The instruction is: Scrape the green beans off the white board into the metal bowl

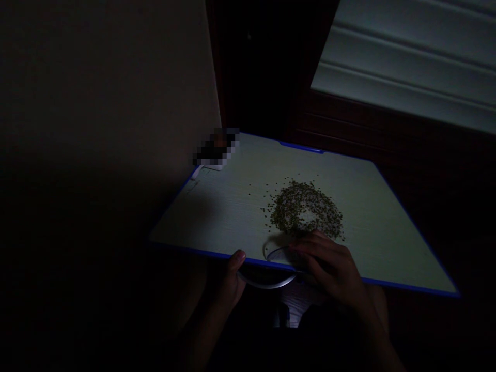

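Note:
Small dark grains, like seeds or lentils, lie in a loose ring-shaped heap on the pale blue-edged tabletop. My right hand is at the near side of the heap, fingers bent and closed on a thin, clear, curved piece resting close to the table edge. Its full shape is hidden by the hand and the dark. At the front edge, my left hand has its thumb up by the blue rim. It grips a round container with a shiny rim, held just below the edge.
A white-edged object with a blurred-out top stands at the table's far left corner, with a pale strap or cable beside it. A wall rises on the left. Dark wood and pale slatted panels are behind.

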Demonstrator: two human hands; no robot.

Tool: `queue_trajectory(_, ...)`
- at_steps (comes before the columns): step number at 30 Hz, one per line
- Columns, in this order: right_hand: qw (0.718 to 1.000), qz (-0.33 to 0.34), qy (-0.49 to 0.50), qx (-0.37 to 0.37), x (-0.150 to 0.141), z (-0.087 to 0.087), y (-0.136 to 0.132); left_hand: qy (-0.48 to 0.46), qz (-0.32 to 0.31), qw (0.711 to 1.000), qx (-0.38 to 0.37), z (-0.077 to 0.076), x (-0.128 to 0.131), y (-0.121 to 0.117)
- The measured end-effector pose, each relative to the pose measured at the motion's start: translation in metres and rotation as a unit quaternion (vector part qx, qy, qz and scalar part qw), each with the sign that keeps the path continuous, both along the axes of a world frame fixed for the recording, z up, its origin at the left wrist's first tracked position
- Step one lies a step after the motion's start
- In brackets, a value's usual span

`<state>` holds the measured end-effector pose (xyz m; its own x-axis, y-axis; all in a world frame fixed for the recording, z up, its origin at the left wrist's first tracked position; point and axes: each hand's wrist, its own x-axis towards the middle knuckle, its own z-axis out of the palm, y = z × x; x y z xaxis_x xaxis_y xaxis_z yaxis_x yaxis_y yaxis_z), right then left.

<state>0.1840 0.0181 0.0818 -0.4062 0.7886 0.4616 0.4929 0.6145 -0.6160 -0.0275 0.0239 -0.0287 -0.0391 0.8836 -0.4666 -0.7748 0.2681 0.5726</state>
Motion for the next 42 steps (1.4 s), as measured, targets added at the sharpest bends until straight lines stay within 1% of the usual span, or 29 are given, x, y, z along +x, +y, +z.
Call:
queue_trajectory(6,1.0,0.005,-0.004,0.004,0.002,-0.002,0.002,0.018,-0.003,1.0,-0.001,0.001,0.0,0.001)
queue_trajectory(9,1.0,0.007,-0.005,0.009,0.001,-0.001,0.002,0.013,0.001,1.0,0.0,0.001,0.0,0.001)
queue_trajectory(13,1.0,0.003,-0.002,0.006,0.0,0.001,0.001,0.001,-0.01,1.0,0.003,-0.001,0.0,0.001)
queue_trajectory(17,1.0,-0.002,0.003,0.009,0.0,0.001,0.0,0.004,0.005,1.0,0.006,-0.003,0.0,0.0)
queue_trajectory(20,0.999,-0.032,0.006,0.002,-0.001,-0.001,0.001,0.02,0.029,0.999,0.003,-0.002,0.001,0.001)
queue_trajectory(23,0.998,-0.068,-0.004,-0.003,-0.002,-0.001,0.002,0.001,0.034,0.999,0.02,-0.001,0.002,0.001)
queue_trajectory(26,0.999,-0.049,-0.018,0.011,-0.003,-0.002,0.003,0.016,0.039,0.999,0.034,-0.006,0.001,0.0)
queue_trajectory(29,0.999,-0.024,-0.027,0.017,-0.002,-0.003,0.004,0.05,0.046,0.997,0.027,-0.012,-0.001,-0.001)
queue_trajectory(31,0.999,-0.016,-0.035,0.016,-0.001,-0.005,0.004,0.046,0.039,0.998,0.023,-0.015,-0.002,-0.001)
queue_trajectory(35,0.999,-0.007,-0.041,0.01,0.001,-0.007,0.003,0.013,0.032,0.999,0.038,-0.013,-0.001,-0.001)
queue_trajectory(37,0.999,-0.002,-0.038,0.005,0.002,-0.006,0.003,-0.001,0.026,0.999,0.03,-0.011,-0.001,0.0)
queue_trajectory(42,1.0,0.009,-0.025,-0.006,0.0,-0.004,0.002,-0.003,0.031,0.999,0.026,-0.009,-0.001,-0.001)
